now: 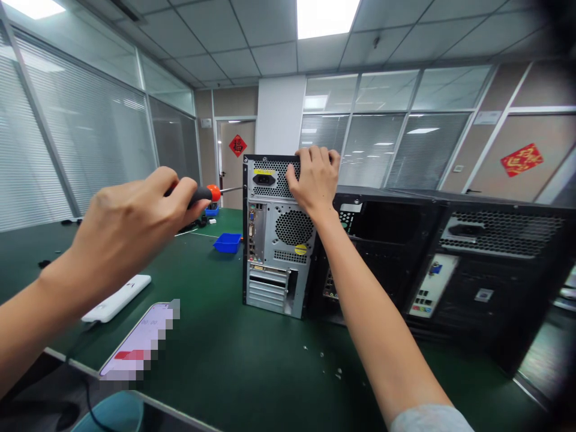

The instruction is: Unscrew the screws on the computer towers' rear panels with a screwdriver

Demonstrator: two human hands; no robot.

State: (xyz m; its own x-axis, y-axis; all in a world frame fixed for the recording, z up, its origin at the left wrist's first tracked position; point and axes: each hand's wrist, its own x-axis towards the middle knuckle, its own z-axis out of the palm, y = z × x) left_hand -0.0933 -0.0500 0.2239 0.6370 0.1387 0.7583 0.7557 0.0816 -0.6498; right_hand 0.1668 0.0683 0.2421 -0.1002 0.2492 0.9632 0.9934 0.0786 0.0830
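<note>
My left hand [148, 210] is closed around the dark handle of a screwdriver [213, 192] with an orange collar. The screwdriver lies level, its thin shaft pointing right, and the tip meets the left rear edge of a computer case [281, 285] near the power socket. Over the top of that case my right hand [316, 174] is clamped, fingers behind the upper edge and thumb on the perforated metal of the back panel. The case stands upright, its silver back towards me, with a fan grille, ports and slot covers showing. Whether the tip sits in a screw is too small to tell.
Two black computer cases [486, 318] stand to the right, close beside the silver-backed one. A blue tray [227, 242] lies behind to the left. On the green table [216, 366] are a phone [135, 342], a white power bank [123, 298] and small white scraps. A bluish bin [112, 414] stands below the edge.
</note>
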